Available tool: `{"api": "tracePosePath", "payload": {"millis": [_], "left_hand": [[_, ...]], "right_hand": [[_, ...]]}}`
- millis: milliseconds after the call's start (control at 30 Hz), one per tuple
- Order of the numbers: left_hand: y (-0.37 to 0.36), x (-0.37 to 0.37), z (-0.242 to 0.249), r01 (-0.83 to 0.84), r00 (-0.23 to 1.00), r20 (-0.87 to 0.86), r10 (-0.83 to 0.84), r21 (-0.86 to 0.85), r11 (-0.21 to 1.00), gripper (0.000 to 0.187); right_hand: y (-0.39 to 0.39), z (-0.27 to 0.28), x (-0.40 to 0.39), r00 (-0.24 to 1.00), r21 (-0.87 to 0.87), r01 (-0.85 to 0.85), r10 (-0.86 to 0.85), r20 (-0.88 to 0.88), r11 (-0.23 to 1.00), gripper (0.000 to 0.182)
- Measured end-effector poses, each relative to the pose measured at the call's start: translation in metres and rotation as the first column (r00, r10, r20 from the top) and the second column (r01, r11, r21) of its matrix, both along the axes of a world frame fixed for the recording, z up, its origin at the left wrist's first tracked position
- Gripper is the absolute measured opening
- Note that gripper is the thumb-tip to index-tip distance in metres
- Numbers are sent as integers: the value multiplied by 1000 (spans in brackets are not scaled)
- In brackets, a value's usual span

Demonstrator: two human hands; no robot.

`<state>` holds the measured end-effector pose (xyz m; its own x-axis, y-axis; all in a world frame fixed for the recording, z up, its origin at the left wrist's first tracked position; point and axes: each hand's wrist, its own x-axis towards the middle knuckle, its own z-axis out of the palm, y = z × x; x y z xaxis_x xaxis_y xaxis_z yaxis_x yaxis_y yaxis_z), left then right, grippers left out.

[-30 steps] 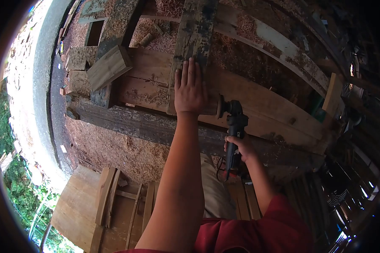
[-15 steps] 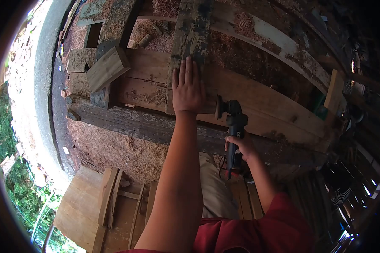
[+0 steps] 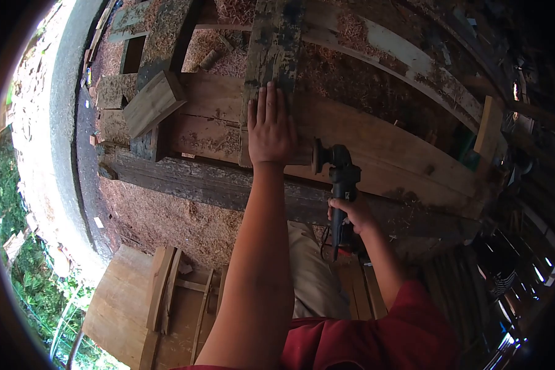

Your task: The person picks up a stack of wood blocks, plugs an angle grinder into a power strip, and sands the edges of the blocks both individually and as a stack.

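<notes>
My left hand lies flat, fingers stretched out, on a weathered wooden board with flaking dark paint. In my right hand is a black angle grinder, its fingers wrapped round the body. The grinder's round disc stands on edge close to the end of the board, just right of my left hand. Beneath the board runs a wide brown plank across the bench. A power cord hangs near the lower end of the tool.
A short wood block rests tilted at the left. A thick rough beam runs along the near side, with wood shavings heaped below it. Plywood and loose strips lie at lower left. Light slats cross the far side.
Both hands and the grinder keep nearly the same pose. The whole view has shifted slightly, and the disc still stands close to the board's end.
</notes>
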<state>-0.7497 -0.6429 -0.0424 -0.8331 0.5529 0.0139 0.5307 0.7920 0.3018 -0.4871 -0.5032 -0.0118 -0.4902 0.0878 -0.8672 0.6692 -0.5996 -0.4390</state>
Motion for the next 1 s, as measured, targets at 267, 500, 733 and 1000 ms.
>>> {"api": "tracePosePath", "payload": {"millis": [267,500,733,1000], "left_hand": [[0,2,0,-1,1000,-8,1,6,1000,66],[1,1,-1,-2,1000,-7,2,0,1000,66],[0,1,-2,-3,1000,-11,3,3,1000,66],[0,1,0,-1,1000,-8,1,-8,1000,66]], "right_hand": [[0,-9,-17,995,-19,48,-50,-88,999,30],[-3,-8,-6,998,-4,32,-33,-60,999,29],[-11,-9,10,999,-51,38,-39,-7,998,34],[0,-12,-19,994,-6,43,-43,-104,999,42]]}}
